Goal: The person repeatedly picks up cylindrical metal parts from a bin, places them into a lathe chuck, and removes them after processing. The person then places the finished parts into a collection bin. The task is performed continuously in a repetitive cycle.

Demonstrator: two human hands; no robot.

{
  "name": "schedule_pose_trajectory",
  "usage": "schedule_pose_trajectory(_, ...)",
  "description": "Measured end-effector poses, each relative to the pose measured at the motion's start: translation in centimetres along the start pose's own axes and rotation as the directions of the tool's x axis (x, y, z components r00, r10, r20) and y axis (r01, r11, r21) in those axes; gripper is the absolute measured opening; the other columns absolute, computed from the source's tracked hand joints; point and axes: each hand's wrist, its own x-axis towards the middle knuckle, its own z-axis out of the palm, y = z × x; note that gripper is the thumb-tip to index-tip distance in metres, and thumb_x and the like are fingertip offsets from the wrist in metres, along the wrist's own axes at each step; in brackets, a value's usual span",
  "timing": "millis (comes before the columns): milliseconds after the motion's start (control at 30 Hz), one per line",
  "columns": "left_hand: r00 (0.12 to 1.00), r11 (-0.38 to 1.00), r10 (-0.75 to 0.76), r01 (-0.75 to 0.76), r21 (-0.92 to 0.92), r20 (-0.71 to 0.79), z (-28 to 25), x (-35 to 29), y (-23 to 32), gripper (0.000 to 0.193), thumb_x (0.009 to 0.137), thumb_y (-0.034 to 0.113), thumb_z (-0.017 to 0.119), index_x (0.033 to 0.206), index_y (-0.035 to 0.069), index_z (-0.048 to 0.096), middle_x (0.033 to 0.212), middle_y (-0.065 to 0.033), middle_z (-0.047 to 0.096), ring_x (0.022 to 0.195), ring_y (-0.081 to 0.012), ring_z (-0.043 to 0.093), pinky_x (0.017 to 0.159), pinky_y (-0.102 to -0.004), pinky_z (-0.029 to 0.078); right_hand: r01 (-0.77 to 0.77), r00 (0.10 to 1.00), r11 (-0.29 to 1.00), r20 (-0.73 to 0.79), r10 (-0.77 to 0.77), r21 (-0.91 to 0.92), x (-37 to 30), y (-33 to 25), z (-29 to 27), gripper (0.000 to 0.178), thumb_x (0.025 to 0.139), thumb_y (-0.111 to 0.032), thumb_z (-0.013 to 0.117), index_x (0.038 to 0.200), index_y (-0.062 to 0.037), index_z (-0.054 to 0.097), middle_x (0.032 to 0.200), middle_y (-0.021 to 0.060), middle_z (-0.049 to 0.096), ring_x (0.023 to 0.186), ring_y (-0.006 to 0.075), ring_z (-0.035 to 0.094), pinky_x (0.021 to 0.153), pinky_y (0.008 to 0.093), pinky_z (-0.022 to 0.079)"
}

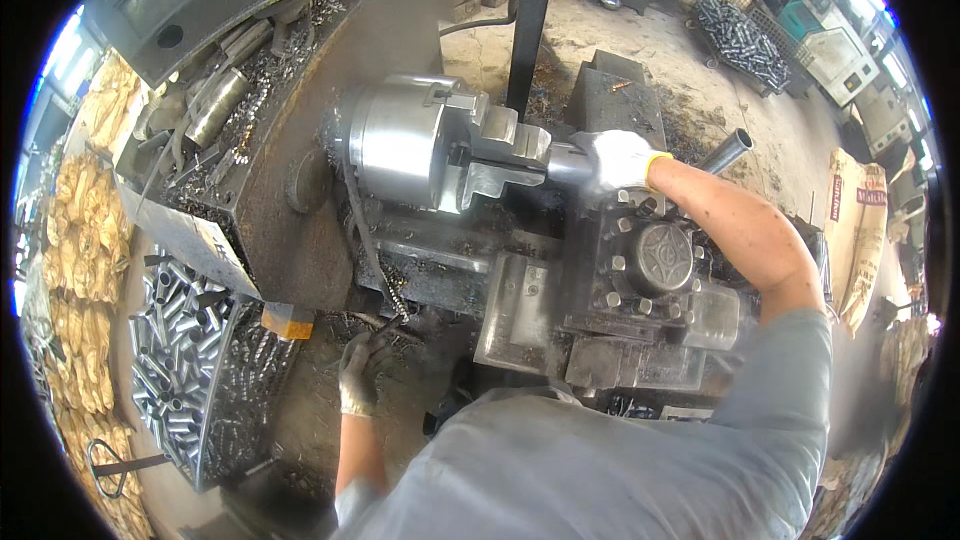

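My right hand (618, 160), in a white glove with a yellow cuff, is closed around a short metal tube (570, 164). The tube's left end meets the stepped jaws (505, 145) of a large steel lathe chuck (400, 140). Below that hand stands the tool post (662, 256), a round cap on top and bolts around it. Lower left, my left hand (360, 370) wears a dirtied glove, its dark fingertips closed at the lower end of a long thin lever (362, 225) that slants down from beside the chuck. The exact finger contact there is hard to see.
A bin of cut metal tubes (180, 370) stands left of the lathe. Metal chips and scrap pieces (215, 110) lie on the headstock (300, 90). Another tube (728, 152) sticks up beyond my right forearm. A cart of parts (740, 40) stands far right, near a paper sack (855, 230).
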Motion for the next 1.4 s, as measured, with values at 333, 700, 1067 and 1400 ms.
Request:
schedule_pose_trajectory(333,0.855,0.959,0.133,-0.239,-0.154,-0.501,-6.6,4.3,5.7,0.044,0.108,0.055,0.051,0.119,0.014,0.06,0.094,-0.0037,0.064,0.085,-0.0214,0.061,0.075,-0.0395,0.05,-0.007,0.992,0.96,0.126,-0.03,0.278,1.8,2.9,2.2,0.067,0.071,-0.046,0.086,0.119,-0.0018,0.073,0.103,0.022,0.079,0.09,0.0361,0.076,0.084,0.0449,0.06)
schedule_pose_trajectory(700,0.904,0.966,0.249,-0.255,0.029,-0.346,-10.1,4.6,7.2,0.028,0.108,0.037,0.055,0.103,0.011,0.065,0.079,0.0029,0.057,0.064,-0.0097,0.05,0.056,-0.0293,0.043,0.004,0.995,0.895,-0.095,0.043,0.445,3.2,-2.0,1.0,0.092,0.069,-0.03,0.087,0.15,-0.002,0.055,0.121,0.0207,0.076,0.111,0.0286,0.073,0.098,0.0372,0.056)
schedule_pose_trajectory(1067,0.087,-0.27,0.913,-0.602,0.751,0.398,4.9,0.0,19.4,0.041,0.094,-0.008,0.066,0.134,-0.01,0.057,0.122,-0.0263,0.068,0.112,-0.0399,0.068,0.104,-0.049,0.055,0.249,0.623,0.815,-0.731,0.278,0.523,-21.2,-14.0,2.1,0.023,0.088,-0.003,0.065,0.109,0.0013,0.074,0.107,0.0174,0.078,0.091,0.0225,0.077,0.081,0.0343,0.062)
schedule_pose_trajectory(1400,0.565,-0.364,0.713,-0.208,0.908,0.416,34.0,15.6,40.0,0.1,0.1,0.035,0.066,0.174,0.011,0.004,0.139,-0.0295,0.067,0.123,-0.0425,0.071,0.103,-0.0511,0.056,0.26,0.902,0.517,-0.396,0.172,0.816,-21.9,-19.6,13.7,0.034,0.09,-0.005,0.077,0.124,-0.006,0.076,0.103,0.0135,0.081,0.088,0.0204,0.078,0.082,0.0336,0.062)
